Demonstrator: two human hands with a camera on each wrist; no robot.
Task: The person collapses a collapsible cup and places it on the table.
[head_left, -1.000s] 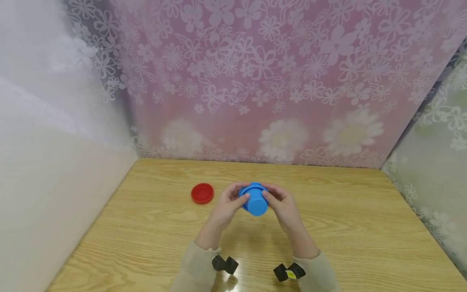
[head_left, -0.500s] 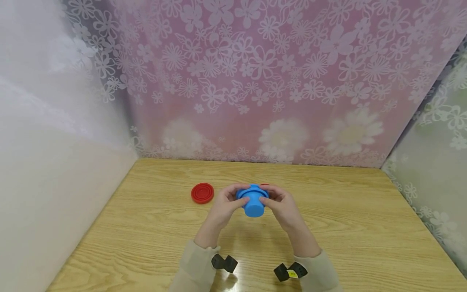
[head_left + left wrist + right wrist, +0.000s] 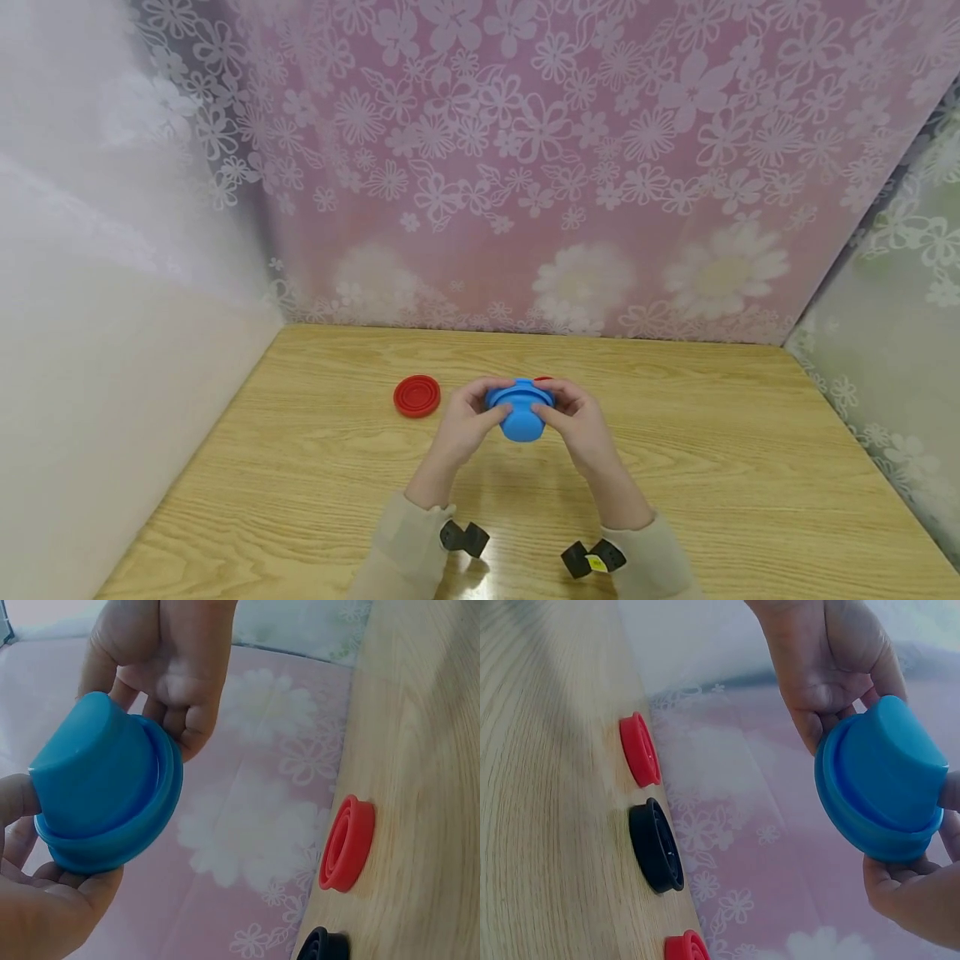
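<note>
A blue collapsible silicone cup (image 3: 522, 421) is held above the table between both hands, its narrow end toward the person and its wide rim away. My left hand (image 3: 463, 422) grips its left side, thumb on the wall and fingers behind the rim. On the other side my right hand (image 3: 579, 422) holds it the same way. In the left wrist view, the cup (image 3: 105, 784) is partly extended, its wall bent in near the thumb. Both thumbs touch the wall in the head view.
On the wooden table (image 3: 300, 467) lies a flat red collapsed cup (image 3: 417, 396). Behind the hands a second red one (image 3: 686, 946) and a black one (image 3: 656, 847) lie in the same row, mostly hidden in the head view. A floral curtain (image 3: 525, 275) backs the table.
The blue cup has tilted, so more of its side and less of its base faces the head camera. A sliver of red now shows behind the right fingers. Both hands keep their hold.
</note>
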